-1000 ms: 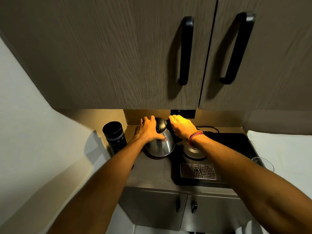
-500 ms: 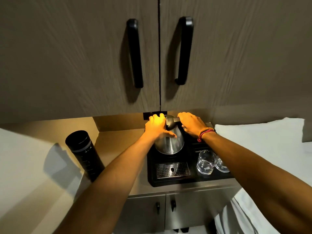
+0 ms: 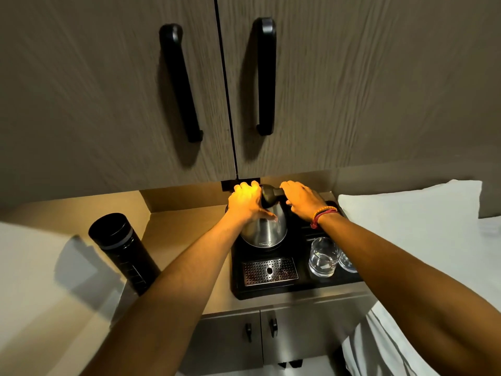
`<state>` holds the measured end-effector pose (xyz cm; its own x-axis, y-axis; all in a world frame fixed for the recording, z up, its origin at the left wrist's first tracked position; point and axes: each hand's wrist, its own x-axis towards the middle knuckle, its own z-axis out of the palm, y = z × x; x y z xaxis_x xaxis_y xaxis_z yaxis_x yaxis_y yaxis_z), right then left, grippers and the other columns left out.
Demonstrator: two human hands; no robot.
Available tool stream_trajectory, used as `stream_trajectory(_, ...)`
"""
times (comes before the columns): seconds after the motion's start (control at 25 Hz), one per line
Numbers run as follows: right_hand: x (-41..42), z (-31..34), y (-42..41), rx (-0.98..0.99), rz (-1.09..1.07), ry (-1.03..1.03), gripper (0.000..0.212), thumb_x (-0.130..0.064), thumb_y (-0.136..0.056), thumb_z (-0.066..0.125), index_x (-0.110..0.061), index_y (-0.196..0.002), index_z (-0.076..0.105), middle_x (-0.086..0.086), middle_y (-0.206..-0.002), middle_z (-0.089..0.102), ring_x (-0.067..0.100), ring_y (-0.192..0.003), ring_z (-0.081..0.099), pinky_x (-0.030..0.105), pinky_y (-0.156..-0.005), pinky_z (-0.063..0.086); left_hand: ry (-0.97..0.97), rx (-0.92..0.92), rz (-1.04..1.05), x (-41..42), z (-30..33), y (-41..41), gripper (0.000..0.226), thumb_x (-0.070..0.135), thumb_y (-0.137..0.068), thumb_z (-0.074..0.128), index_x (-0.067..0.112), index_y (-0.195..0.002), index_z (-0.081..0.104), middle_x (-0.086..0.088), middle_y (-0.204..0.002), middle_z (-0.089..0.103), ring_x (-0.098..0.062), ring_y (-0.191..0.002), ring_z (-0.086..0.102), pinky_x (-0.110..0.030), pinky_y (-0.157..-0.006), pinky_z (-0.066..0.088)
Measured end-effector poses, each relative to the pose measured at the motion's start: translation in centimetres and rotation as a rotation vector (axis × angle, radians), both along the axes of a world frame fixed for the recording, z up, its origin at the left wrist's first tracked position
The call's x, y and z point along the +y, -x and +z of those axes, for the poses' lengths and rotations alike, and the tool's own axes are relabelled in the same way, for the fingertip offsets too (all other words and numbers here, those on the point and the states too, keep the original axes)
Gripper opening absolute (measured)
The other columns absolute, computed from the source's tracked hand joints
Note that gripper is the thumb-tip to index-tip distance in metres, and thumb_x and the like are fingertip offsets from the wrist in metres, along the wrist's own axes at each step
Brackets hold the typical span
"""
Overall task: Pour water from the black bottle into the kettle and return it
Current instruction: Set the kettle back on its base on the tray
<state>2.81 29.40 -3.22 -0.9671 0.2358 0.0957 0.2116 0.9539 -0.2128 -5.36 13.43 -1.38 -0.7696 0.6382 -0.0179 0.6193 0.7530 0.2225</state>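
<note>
On the black tray (image 3: 320, 286), both hands grip the steel kettle (image 3: 267, 230); black bottle (image 3: 123, 251) stands apart, capped

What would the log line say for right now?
stage: kettle prep | left hand: on steel kettle body | right hand: on kettle handle | black bottle: upright on counter, untouched | kettle: on black tray

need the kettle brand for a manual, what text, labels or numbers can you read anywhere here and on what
No text here can be read for certain.
Small oval logo low on the shiny stainless steel kettle: too small and blurred to read.
Rows of marks down the side of the tall black cylindrical bottle: too dark to read.
Black tray, clear drinking glasses and wood-grain cabinet doors: no text visible.
</note>
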Motion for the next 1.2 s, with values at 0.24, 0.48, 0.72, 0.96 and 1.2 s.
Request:
stream_trajectory(0.24,-0.4,0.0,0.6,0.041,0.013,-0.005,0.031,-0.002,-0.086,0.053,-0.012,-0.116,0.051,0.012,-0.116,0.056,0.032,-0.109,0.056,0.045,-0.081,0.050,-0.047,0.026,0.021,-0.8,-0.7,-0.2,0.110,0.071,-0.056,0.081,0.007,-0.136,0.040,-0.017,-0.130,0.049,-0.034,-0.124,0.045,-0.048,-0.097,0.048)
stream_trajectory(0.48,0.4,-1.6,-0.8,0.052,-0.020,0.065,0.053,0.007,-0.084,0.047,-0.011,-0.134,0.044,0.010,-0.136,0.050,0.030,-0.130,0.045,0.046,-0.096,0.048,-0.048,0.084,-0.014,-0.4,-1.6,-0.8,0.119,0.073,-0.063,0.076,0.007,-0.148,0.027,-0.017,-0.135,0.048,-0.034,-0.124,0.044,-0.048,-0.099,0.046)
stream_trajectory(0.72,1.4,-2.3,-1.5,0.027,-0.026,0.178,0.081,0.013,-0.085,0.042,-0.013,-0.156,0.012,0.004,-0.166,0.011,0.023,-0.152,0.017,0.038,-0.121,0.026,-0.038,0.108,0.020,-0.6,-2.6,-0.6,0.123,0.082,-0.067,0.064,0.009,-0.155,0.019,-0.017,-0.141,0.047,-0.035,-0.128,0.044,-0.049,-0.104,0.041)
stream_trajectory(0.96,1.1,-2.8,-2.2,0.042,-0.066,0.195,0.081,-0.005,-0.093,0.050,-0.011,-0.155,-0.001,0.007,-0.166,0.002,0.022,-0.153,0.006,0.036,-0.122,0.016,-0.031,0.135,0.012,-1.4,-3.4,-1.3,0.120,0.077,-0.075,0.059,0.007,-0.157,0.008,-0.015,-0.158,0.028,-0.033,-0.144,0.028,-0.056,-0.116,0.023)
stream_trajectory(1.2,0.3,-3.0,-3.2,0.028,-0.093,0.126,0.079,-0.009,-0.092,0.047,-0.005,-0.154,-0.001,0.013,-0.165,0.000,0.024,-0.153,0.003,0.035,-0.124,0.010,-0.030,0.193,-0.057,-3.3,-4.3,-2.4,0.099,0.061,-0.092,0.053,0.011,-0.158,-0.001,-0.008,-0.167,-0.002,-0.025,-0.153,-0.001,-0.052,-0.122,0.009)
